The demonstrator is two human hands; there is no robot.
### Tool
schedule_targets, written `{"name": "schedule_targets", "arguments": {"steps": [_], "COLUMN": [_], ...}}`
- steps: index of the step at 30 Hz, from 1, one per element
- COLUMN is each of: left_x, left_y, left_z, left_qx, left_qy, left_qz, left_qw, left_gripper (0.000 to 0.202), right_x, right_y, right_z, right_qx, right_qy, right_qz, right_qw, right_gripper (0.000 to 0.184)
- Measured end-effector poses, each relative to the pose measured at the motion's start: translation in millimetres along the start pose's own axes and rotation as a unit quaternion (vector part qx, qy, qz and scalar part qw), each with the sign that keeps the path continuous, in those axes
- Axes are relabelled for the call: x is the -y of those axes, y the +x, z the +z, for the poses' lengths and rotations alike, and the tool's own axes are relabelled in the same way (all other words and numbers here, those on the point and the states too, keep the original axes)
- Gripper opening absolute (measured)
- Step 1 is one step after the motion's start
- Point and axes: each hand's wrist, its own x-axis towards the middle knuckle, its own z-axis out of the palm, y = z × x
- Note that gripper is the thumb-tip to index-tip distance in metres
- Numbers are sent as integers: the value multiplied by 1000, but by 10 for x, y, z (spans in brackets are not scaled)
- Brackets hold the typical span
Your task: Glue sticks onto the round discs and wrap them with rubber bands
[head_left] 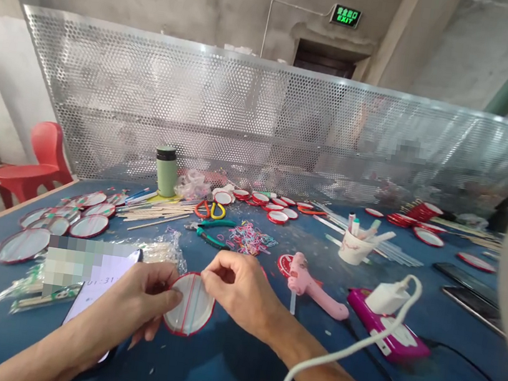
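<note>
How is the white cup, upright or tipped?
Upright: the white cup has its wider rim on top, with pens poking up out of it.

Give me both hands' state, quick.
Left hand: closed, holding the red-rimmed disc by its left edge.
Right hand: closed, pinching the same disc at its upper right edge.

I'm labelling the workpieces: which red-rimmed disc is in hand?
The disc held between the left hand and right hand, front centre; the other discs lie on the table.
</note>
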Motion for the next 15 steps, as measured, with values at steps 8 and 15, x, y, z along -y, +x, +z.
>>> {"name": "schedule_targets", "arguments": {"steps": [8,15], "left_x": [-107,-359], "left_y": [-24,-207], "left_z": [-6,48], "left_qx": [1,-12], "left_qy": [-18,-70], "left_qz": [-1,31], "left_qw": [1000,997], "left_gripper": [28,22], "right_x": [-135,-418], "right_y": [175,358], "right_z": [-443,-708], "right_qx": [-135,-89], "right_qy": [-163,-532], "right_qz": [-65,104], "right_qw": [975,836], "right_gripper": [18,25]}}
